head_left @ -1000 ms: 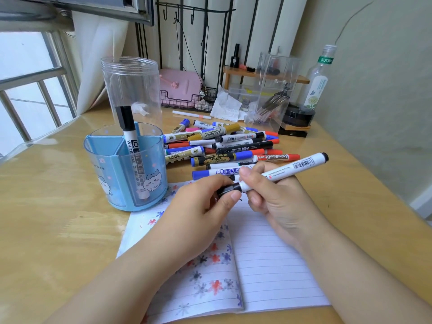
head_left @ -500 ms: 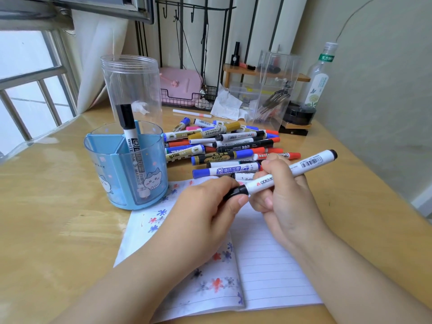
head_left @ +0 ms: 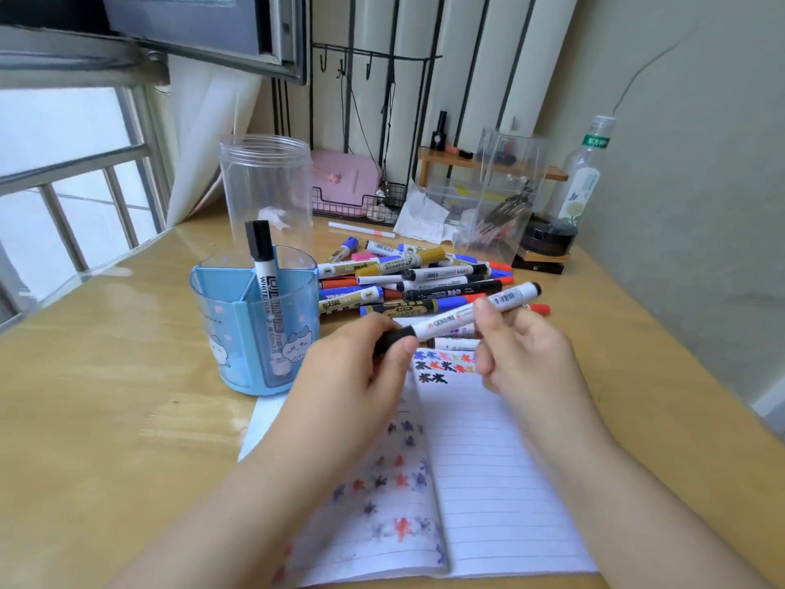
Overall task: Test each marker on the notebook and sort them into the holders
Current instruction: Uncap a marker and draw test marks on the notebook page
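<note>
A white marker (head_left: 463, 314) with black ends is held above the open lined notebook (head_left: 501, 474). My right hand (head_left: 522, 359) grips its barrel. My left hand (head_left: 361, 376) pinches the black cap (head_left: 393, 338) at its near end; the cap sits on the marker. Small test marks in several colours show at the top of the right page. A pile of markers (head_left: 416, 278) lies behind my hands. The blue divided holder (head_left: 238, 333) stands to the left with one black-capped marker (head_left: 267, 291) upright in it. Behind it stands a clear plastic jar (head_left: 265, 184) with no markers in it.
A clear acrylic organiser (head_left: 497, 197), crumpled tissue (head_left: 420, 218), a plastic bottle (head_left: 584, 180) and a black round box (head_left: 548, 238) stand at the back right. A wire basket with a pink case (head_left: 344, 184) is at the back. The wall runs along the right.
Both hands lifted the marker and carried it slightly away from me. They uncovered the test marks on the page. The head view tilted up a little.
</note>
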Demonstrator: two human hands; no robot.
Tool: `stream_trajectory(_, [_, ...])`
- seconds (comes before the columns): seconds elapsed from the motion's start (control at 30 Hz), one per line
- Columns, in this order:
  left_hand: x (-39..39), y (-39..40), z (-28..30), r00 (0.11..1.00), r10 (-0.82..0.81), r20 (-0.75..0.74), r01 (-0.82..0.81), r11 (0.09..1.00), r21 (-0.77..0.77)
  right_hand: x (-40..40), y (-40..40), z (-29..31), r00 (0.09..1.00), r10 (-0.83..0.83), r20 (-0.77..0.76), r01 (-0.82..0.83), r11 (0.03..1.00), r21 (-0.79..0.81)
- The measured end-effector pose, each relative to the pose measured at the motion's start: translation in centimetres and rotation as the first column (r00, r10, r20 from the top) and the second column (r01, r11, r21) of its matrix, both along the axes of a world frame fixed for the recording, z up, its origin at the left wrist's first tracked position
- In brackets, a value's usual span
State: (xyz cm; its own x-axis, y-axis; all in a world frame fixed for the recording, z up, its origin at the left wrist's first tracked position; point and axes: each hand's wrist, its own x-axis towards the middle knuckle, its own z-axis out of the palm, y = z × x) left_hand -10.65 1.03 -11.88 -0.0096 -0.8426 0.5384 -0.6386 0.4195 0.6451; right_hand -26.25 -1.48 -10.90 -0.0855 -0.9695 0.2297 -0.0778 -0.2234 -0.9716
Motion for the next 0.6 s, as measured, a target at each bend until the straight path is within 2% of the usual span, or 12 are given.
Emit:
stream_trajectory(0.03, [0.4, 0.0, 0.3, 1.000, 0.017, 0.009, -0.017, 1.000, 0.012, -0.5, -0.1, -0.1, 0.972, -0.129, -0.197, 0.101, 0.984, -0.145])
stream_trajectory(0.07, [0.6, 0.1, 0.6, 1.000, 0.021, 0.019, -0.021, 0.999, 0.025, -0.7, -0.2, -0.1, 0.904, -0.243, -0.351, 0.135, 0.943, -0.305])
stream_trajectory(0.13, [0.8, 0.4, 1.2, 0.998, 0.016, 0.055, -0.020, 0.998, 0.056, -0.5, 0.0, 0.2, 0.716, -0.382, -0.584, 0.034, 0.855, -0.518])
stream_trajectory(0.2, [0.8, 0.9, 1.7, 0.995, 0.031, 0.097, -0.037, 0.998, 0.060, 0.3, -0.1, 0.4, 0.555, -0.412, -0.723, -0.126, 0.817, -0.563])
stream_trajectory(0.23, [1.1, 1.1, 2.1, 0.994, 0.045, 0.101, -0.051, 0.998, 0.049, 0.8, -0.1, 0.7, 0.521, -0.393, -0.758, -0.189, 0.813, -0.551])
stream_trajectory(0.33, [2.4, 2.0, 3.1, 0.991, 0.079, 0.104, -0.082, 0.996, 0.026, 2.6, 0.2, 1.8, 0.479, -0.315, -0.819, -0.313, 0.811, -0.495])
stream_trajectory(0.43, [3.9, 3.0, 3.6, 0.992, 0.090, 0.084, -0.091, 0.996, 0.006, 4.5, 1.2, 3.7, 0.540, -0.161, -0.826, -0.369, 0.837, -0.404])
stream_trajectory(0.5, [4.9, 3.6, 4.0, 0.991, 0.112, 0.074, -0.111, 0.994, -0.020, 5.9, 1.8, 4.7, 0.545, -0.073, -0.836, -0.430, 0.831, -0.353])
stream_trajectory(0.6, [6.1, 4.5, 4.8, 0.992, 0.123, 0.026, -0.121, 0.990, -0.070, 7.4, 2.3, 6.4, 0.528, -0.094, -0.844, -0.485, 0.783, -0.390])
